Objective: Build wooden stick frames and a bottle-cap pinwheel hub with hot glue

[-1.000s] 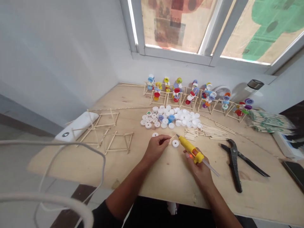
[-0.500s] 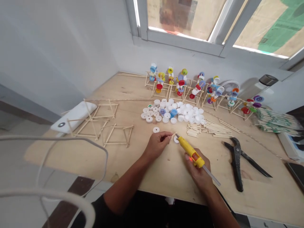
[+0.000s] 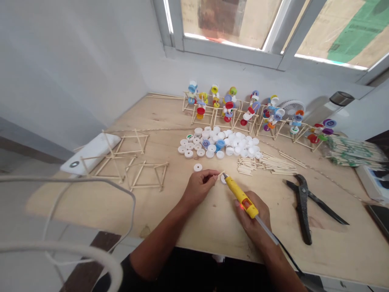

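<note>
My left hand (image 3: 201, 184) pinches a short wooden stick (image 3: 220, 173) between thumb and fingertips. A yellow glue gun (image 3: 241, 196) is gripped in my right hand (image 3: 255, 215), its metal nozzle at the stick's free end. A clear glue stick (image 3: 267, 230) pokes out of the gun's back, and a small red light glows on its side. Partly covered by the nozzle, one white bottle cap (image 3: 223, 180) lies on the table. Another white cap with a hole in its middle (image 3: 197, 167) rests just beyond my left hand.
Behind my hands spread piled bottle caps (image 3: 240, 144) and cut sticks (image 3: 273, 163). Stick frames with coloured cap wheels (image 3: 228, 109) line the wall. Bare stick frames (image 3: 148, 175) and a white power bank (image 3: 91, 154) stand left; black pliers (image 3: 302, 207) lie right. A pale cable (image 3: 133, 202) loops at left.
The view has shifted slightly. The glue gun's nozzle has come in closer to the stick's end, while my left hand keeps its pinch.
</note>
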Demonstrator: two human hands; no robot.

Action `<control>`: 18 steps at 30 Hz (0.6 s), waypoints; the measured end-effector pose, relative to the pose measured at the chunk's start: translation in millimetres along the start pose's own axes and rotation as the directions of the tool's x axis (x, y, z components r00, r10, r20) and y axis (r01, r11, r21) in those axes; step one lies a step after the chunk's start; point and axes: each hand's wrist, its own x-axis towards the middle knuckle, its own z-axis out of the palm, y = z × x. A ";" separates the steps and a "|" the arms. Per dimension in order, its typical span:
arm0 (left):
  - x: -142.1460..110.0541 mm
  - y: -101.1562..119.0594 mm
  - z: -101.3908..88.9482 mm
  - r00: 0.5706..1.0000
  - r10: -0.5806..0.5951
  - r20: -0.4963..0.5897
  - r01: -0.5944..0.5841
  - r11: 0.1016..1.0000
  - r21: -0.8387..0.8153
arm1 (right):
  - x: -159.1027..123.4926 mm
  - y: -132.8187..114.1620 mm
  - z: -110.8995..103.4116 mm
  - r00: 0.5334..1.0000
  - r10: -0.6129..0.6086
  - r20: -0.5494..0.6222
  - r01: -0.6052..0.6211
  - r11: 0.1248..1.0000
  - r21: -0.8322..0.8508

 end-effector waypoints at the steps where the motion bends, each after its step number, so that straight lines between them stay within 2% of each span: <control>1: -0.1 0.2 0.0 1.000 0.000 0.001 0.000 1.000 0.001 | -0.3 1.2 0.7 1.000 -0.007 -0.006 0.007 1.000 -0.004; 5: -0.4 0.2 -0.1 1.000 -0.004 0.001 0.004 1.000 0.009 | -1.6 6.3 3.6 0.998 -0.050 -0.024 0.049 0.999 -0.014; 18: 1.0 -5.4 0.0 1.000 0.003 0.024 -0.004 1.000 0.008 | -1.7 8.0 5.0 0.997 -0.073 -0.031 0.072 0.997 -0.043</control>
